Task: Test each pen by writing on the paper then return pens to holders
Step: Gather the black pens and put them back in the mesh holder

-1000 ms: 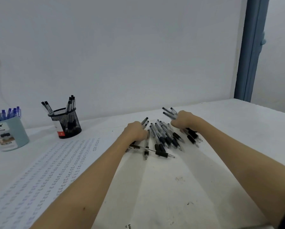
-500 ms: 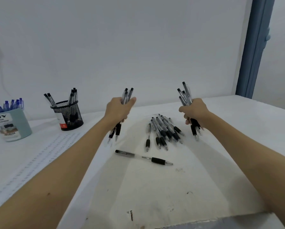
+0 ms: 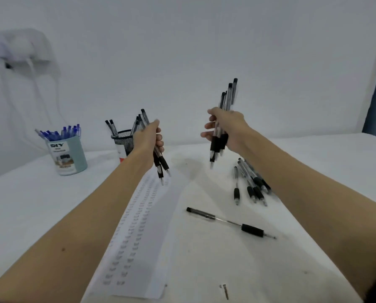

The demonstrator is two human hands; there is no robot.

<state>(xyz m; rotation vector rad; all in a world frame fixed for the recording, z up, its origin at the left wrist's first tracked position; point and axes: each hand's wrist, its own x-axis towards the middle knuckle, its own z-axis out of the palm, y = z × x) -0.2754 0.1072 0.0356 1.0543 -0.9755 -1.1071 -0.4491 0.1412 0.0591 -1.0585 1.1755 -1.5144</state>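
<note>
Pens with clear plastic barrels, black rubber grips and black clicker tops make up every loose item. Left hand [image 3: 148, 139] is curled round a bundle of about four such pens [image 3: 160, 162], tips down, above the white paper sheet [image 3: 143, 226] printed with rows of small marks. Right hand [image 3: 227, 130] grips a second bundle [image 3: 228, 99], roughly four, held near upright. One single pen [image 3: 228, 221] lies alone on the white table [image 3: 18, 204]; a cluster of about five pens [image 3: 251, 184] lies beside the right forearm. Two holders stand at the back: a black mesh cup [image 3: 121, 139] and a pale teal cup [image 3: 68, 156] with blue pens.
</note>
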